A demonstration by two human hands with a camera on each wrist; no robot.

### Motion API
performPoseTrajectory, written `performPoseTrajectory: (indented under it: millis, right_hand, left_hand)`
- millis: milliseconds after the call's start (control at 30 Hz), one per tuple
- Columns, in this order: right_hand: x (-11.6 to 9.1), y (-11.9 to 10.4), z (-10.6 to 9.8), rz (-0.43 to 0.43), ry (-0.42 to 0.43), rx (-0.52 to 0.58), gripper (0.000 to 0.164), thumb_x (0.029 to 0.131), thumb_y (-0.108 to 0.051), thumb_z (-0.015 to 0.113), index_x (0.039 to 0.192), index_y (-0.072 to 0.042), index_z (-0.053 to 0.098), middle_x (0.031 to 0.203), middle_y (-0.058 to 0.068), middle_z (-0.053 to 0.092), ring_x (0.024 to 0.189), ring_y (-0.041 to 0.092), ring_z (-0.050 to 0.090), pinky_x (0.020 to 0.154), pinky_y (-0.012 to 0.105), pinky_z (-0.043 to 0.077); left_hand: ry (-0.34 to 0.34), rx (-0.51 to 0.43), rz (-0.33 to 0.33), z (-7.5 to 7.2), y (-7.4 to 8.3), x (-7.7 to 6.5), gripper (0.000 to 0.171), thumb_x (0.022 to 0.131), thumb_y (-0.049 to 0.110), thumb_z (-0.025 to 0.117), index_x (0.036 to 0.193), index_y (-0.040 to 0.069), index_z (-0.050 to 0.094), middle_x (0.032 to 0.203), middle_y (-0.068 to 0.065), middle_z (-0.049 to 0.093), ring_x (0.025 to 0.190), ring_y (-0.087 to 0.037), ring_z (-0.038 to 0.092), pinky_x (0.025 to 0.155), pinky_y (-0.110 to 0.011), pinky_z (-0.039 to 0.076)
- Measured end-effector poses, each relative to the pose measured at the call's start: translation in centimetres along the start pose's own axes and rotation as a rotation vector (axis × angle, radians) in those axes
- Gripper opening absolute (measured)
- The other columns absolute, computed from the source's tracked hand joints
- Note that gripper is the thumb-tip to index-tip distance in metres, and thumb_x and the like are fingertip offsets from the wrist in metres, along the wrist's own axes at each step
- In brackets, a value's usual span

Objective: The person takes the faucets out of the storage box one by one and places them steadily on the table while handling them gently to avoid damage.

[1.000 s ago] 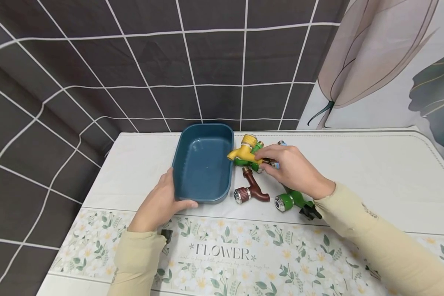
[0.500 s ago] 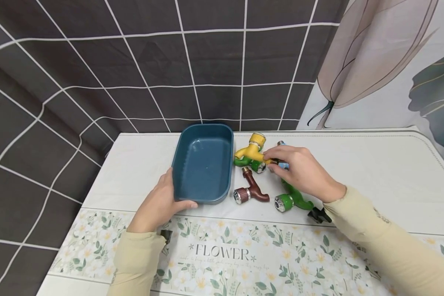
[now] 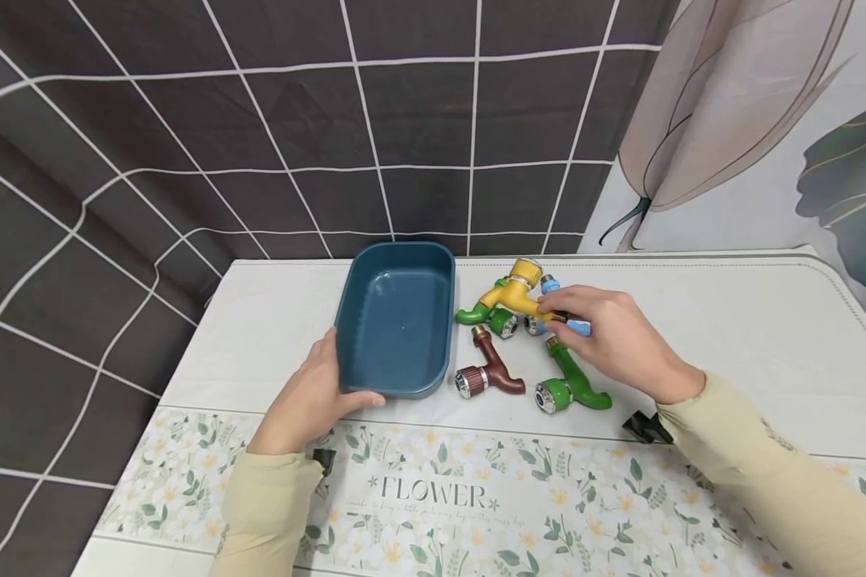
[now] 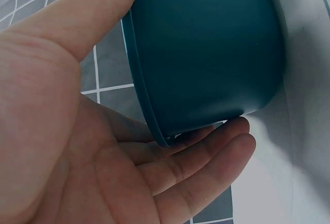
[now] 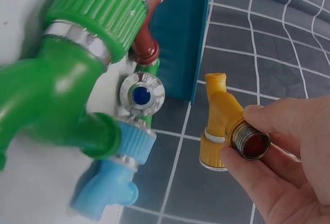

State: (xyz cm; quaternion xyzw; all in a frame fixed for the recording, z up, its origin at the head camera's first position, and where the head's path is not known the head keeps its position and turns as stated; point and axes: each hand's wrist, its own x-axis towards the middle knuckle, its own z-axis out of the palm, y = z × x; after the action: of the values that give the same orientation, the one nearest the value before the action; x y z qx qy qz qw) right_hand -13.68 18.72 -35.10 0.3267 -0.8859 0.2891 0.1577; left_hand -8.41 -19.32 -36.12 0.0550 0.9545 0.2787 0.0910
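Note:
My left hand (image 3: 305, 393) holds the near left corner of a dark blue plastic basin (image 3: 398, 328), thumb along the front and fingers on the side. In the left wrist view the fingers lie against the basin's outer wall (image 4: 206, 53). A yellow tap (image 3: 514, 298) is pinched between thumb and fingers of my right hand (image 3: 613, 340). Its threaded end (image 5: 251, 141) points back toward the palm in the right wrist view. Below it sit a green tap (image 3: 503, 322) and a light blue tap (image 3: 549, 284), partly hidden by the yellow tap and the hand.
A dark red tap (image 3: 496, 367) lies right of the basin, and another green tap (image 3: 572, 386) nearer the right sleeve. Dark gridded cloth (image 3: 426, 120) rises behind the table's back edge. A flower-printed strip (image 3: 433, 537) runs along the front of the white tabletop (image 3: 729, 336).
The right hand has moved right with the yellow tap, away from the basin. More of both green taps and the light blue tap now shows. The left hand and basin stay put.

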Motion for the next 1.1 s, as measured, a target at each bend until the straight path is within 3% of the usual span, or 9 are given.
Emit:
performPoseTrajectory:
  millis: [500,900,1100]
  right_hand:
    - [-2.9,1.5,-1.4,0.074,0.032,-0.091,0.029,0.078,0.004,0.083,0.103,-0.008,0.076,0.106,0.003,0.074,0.088,0.017,0.073,0.074,0.034,0.058]
    - [-4.6,2.6,-2.4,0.113,0.072,-0.133,0.031,0.076,0.005,0.083,0.103,-0.009,0.077,0.106,0.002,0.074,0.086,0.02,0.073,0.077,0.024,0.055]
    - [-5.3,3.0,-2.6,0.144,0.098,-0.146,0.032,0.075,0.005,0.084,0.103,-0.01,0.077,0.106,0.003,0.074,0.085,0.022,0.073,0.079,0.009,0.05]
  left_hand:
    - [0.001,0.007,0.004,0.1,0.0,0.1,0.125,0.076,0.038,0.089,0.159,-0.002,0.005,0.157,-0.028,0.028,0.143,-0.041,0.035,0.111,-0.058,0.036]
    - [0.003,0.006,0.011,0.1,0.0,0.0,0.124,0.076,0.037,0.089,0.16,-0.001,0.005,0.157,-0.028,0.029,0.142,-0.04,0.035,0.11,-0.058,0.036]
    - [0.005,0.004,0.017,0.1,0.0,0.0,0.124,0.076,0.037,0.089,0.16,-0.001,0.006,0.157,-0.028,0.029,0.143,-0.041,0.035,0.11,-0.058,0.036]
